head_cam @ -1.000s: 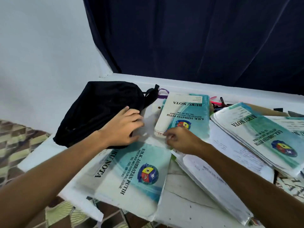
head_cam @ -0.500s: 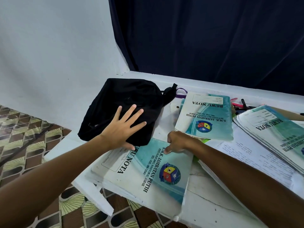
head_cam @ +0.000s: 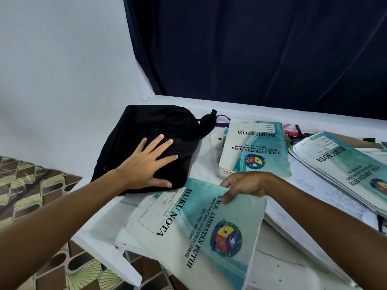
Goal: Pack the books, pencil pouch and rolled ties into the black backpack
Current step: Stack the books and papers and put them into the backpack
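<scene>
**None of the items packed: backpack lies flat, first notebook in hand**

Nearest the viewer, a thin teal-and-white "BUKU NOTA" notebook in a clear plastic cover [head_cam: 201, 225] overhangs the front edge of the white table [head_cam: 278, 268]. The right hand [head_cam: 245, 185] pinches its far edge, fingers curled over the cover. Beside it, the left hand [head_cam: 146, 164] rests flat, fingers straight and spread, on the black fabric backpack [head_cam: 150, 130], which lies slumped near the table's left corner; no opening shows, so it is judged to be still closed or not yet opened wide. Farther back lie a second teal notebook [head_cam: 257, 149] and, at right, a fanned stack of similar notebooks [head_cam: 339, 164]. Pens [head_cam: 293, 131] are scattered behind these. Pencil pouch and rolled ties cannot be identified. Judged remaining: opening the bag and loading everything.
</scene>
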A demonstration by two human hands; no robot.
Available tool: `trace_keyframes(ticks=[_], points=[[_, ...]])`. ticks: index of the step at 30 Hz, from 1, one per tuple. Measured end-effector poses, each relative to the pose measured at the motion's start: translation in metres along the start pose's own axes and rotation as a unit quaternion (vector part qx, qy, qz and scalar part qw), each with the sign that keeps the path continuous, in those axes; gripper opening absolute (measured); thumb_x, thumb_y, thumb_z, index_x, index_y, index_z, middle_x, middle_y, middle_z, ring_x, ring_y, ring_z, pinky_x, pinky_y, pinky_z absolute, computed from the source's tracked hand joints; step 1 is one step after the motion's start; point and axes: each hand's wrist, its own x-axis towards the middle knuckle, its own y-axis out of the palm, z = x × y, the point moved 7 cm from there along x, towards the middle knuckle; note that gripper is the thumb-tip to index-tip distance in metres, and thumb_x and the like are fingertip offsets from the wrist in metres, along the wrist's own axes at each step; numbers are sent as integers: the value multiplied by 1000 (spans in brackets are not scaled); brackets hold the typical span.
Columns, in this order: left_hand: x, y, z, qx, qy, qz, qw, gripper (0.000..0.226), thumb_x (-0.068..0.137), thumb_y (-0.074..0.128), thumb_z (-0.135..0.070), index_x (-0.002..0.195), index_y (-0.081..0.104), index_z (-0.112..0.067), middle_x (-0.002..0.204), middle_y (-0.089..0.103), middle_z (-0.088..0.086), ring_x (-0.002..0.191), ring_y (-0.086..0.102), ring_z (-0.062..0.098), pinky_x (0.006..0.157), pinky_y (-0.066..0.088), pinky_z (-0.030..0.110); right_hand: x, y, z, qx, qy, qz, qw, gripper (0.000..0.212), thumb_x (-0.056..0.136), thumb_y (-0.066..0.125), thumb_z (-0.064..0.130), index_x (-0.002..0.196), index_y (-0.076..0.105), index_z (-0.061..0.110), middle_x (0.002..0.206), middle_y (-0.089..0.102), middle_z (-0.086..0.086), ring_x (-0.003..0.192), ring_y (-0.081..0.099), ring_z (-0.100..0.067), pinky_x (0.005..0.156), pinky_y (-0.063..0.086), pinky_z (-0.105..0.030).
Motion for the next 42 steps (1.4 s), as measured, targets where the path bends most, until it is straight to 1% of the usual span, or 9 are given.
trace_keyframes(ticks=[5,10,14,20,24,27,30,34,42], points=[[8,-11,-4,-71,-39,-94,992,76,94,17,-72,131,59,-21,143,51,7,139,36,30,112,21,63,-43,-30,-29,33,-24,15,999,59,65,87,25,117,68,5,120,66,-20,94,71,-27,81,59,-39],[30,-50,-4,-265,-107,-229,931,69,94,28,-64,117,68,-13,118,65,-7,120,49,11,106,33,34,-99,-61,-53,131,-85,-6,988,68,62,90,21,122,64,0,121,65,-24,93,71,-30,75,59,-38],[53,-56,-2,-478,-185,-270,815,50,92,29,-57,107,68,-28,109,62,-24,112,55,1,99,40,18,-137,-90,-71,220,-147,-75,961,75,53,95,19,119,66,0,121,63,-27,94,71,-34,76,60,-40],[95,-29,-31,-726,-366,-231,535,64,100,16,-59,141,44,-19,134,56,10,115,56,21,94,50,47,-149,-118,-88,316,-214,-212,900,79,28,101,25,100,75,5,102,72,-21,77,73,-31,62,60,-36],[121,-6,-87,-828,-367,-78,417,77,89,17,-77,139,41,-24,104,60,7,88,61,22,77,54,50,-134,-133,-94,356,-220,-313,853,65,58,88,19,117,65,0,102,73,-18,79,72,-30,69,61,-40],[133,3,-104,-804,-378,-41,458,55,91,42,-67,112,59,-19,94,68,11,68,62,20,65,50,32,-123,-136,-99,398,-224,-358,814,27,84,66,6,111,67,2,93,75,-15,74,73,-29,61,61,-37],[141,16,-97,-760,-398,-35,513,30,80,77,-27,99,73,-4,96,75,18,86,71,30,87,54,39,-109,-135,-101,438,-237,-361,789,29,86,65,4,114,66,0,106,71,-21,89,69,-36,75,60,-44],[157,27,-86,-724,-431,-29,538,14,76,78,0,87,69,-2,95,73,22,86,71,33,88,56,47,-103,-148,-93,395,-219,-419,788,21,86,68,6,107,69,2,97,74,-16,79,73,-29,64,60,-34],[206,55,-60,-681,-431,-40,591,34,78,77,2,110,66,-1,99,70,14,83,67,25,82,54,33,-86,-188,-85,181,-87,-583,787,24,84,75,23,101,73,7,92,71,-4,62,62,-7,46,43,-14]])
